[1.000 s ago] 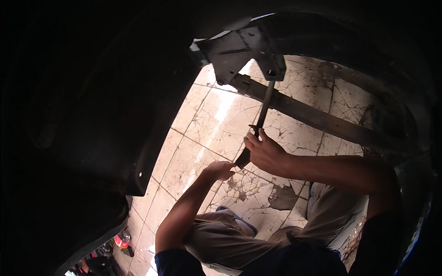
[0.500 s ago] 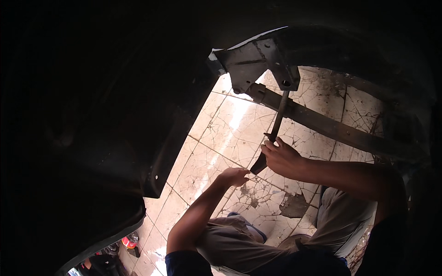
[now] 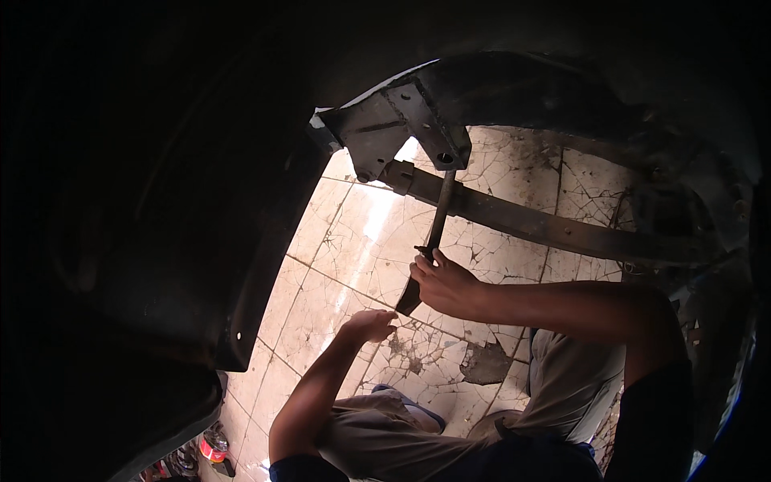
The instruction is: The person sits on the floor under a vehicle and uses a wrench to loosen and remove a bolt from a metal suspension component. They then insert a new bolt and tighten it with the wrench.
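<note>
A long dark metal rod (image 3: 442,210) slants down from beneath a bolted-on bracket (image 3: 372,128) with holes in it. Below a small crosspiece, it broadens into a dark tapered lower end (image 3: 409,298); its exact kind does not show. My right hand (image 3: 450,287) is closed around the part just under the crosspiece. To its left, my left hand (image 3: 372,324) has its fingers curled together, fingertips meeting the tip of that lower end. Whether the rod's top touches the bracket is hard to make out.
Behind the rod, a rusty leaf spring (image 3: 534,225) runs rightward from the bracket. Dark body panels (image 3: 185,297) surround the opening on the left and above. Cracked tiles (image 3: 321,281) cover the floor, with a broken patch (image 3: 487,363). A red-labelled bottle (image 3: 214,446) stands at lower left.
The whole scene has shifted left and slightly down in the view. Both hands keep about the same place on the rod, and its angle to the bracket looks nearly unchanged.
</note>
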### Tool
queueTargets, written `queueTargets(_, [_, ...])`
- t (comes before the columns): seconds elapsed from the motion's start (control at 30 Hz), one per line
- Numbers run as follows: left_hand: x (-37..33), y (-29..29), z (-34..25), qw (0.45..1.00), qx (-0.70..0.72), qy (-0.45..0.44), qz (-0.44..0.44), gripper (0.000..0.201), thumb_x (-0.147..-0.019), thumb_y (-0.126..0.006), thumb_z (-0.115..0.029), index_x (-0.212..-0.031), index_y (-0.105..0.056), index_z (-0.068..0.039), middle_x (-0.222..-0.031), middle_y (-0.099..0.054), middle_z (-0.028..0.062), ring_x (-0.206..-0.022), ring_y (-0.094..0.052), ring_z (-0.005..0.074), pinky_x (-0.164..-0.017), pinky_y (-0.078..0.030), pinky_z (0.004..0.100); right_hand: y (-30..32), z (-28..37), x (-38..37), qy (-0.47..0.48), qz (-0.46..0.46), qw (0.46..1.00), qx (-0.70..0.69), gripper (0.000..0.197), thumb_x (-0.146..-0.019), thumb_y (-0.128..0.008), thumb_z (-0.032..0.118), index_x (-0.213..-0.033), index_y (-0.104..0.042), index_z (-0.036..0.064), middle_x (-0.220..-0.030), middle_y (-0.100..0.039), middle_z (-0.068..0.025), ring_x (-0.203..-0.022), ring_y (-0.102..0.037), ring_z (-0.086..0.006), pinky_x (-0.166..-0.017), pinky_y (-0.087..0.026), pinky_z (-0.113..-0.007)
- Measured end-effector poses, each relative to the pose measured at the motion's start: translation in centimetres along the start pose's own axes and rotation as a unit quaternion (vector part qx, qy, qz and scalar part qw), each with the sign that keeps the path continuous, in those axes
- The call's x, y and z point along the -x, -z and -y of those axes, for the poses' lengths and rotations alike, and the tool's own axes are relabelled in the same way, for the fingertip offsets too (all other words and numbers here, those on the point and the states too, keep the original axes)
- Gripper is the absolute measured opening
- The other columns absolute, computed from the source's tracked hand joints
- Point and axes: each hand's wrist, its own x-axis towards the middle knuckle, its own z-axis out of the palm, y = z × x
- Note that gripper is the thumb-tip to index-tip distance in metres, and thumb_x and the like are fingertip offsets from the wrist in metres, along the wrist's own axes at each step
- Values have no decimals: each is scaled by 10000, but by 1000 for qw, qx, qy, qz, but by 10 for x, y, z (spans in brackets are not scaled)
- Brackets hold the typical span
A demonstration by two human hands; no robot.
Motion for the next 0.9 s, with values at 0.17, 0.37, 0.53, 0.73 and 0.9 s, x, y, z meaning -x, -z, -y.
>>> queueTargets(0.17, [3, -3, 5, 1000, 8, 2, 0, 489, -951, -508, -423, -1362, -504, -160, -1282, -600, 141, -1171, -579, 324, -967, -471, 437, -3, 0, -1, -19, -58, 997, 40, 239, -780, -613, 242, -796, -742, 41, -1137, -597, -156, -1194, -469, -323, -932, -453, -486])
queueTargets(0.37, [0, -1, 6, 999, 19, -11, -33, 465, -956, -524, -406, -1358, -506, -174, -1259, -608, 153, -1178, -570, 328, -968, -471, 436, -4, 1, 7, -18, -68, 996, 54, 269, -801, -600, 251, -895, -738, 40, -1187, -590, -141, -1209, -471, -299, -953, -433, -501])
queueTargets(0.53, [0, 1, 7, 999, 22, -9, -28, 495, -923, -556, -399, -1345, -526, -141, -1289, -601, 132, -1187, -574, 305, -966, -474, 417, -3, -2, 3, 3, 21, 1000, 3, 317, -821, -599, 222, -1053, -689, 25, -1243, -560, -124, -1273, -427, -265, -992, -417, -491])
queueTargets(0.73, [7, 7, -1, 999, 14, -17, -49, 461, -943, -531, -372, -1324, -530, -114, -1246, -622, 146, -1148, -595, 321, -955, -480, 419, -13, -9, 12, 13, -81, 997, -12, 293, -830, -607, 204, -1038, -670, 7, -1179, -573, -122, -1289, -413, -264, -1004, -416, -493])
queueTargets(0.9, [11, 13, -1, 996, 50, -23, -74, 478, -934, -547, -347, -1356, -505, -128, -1232, -631, 145, -1145, -599, 313, -960, -478, 427, -13, -9, 10, 9, -93, 996, 2, 266, -846, -598, 181, -1049, -659, 20, -1269, -543, -114, -1308, -394, -253, -1033, -383, -479])
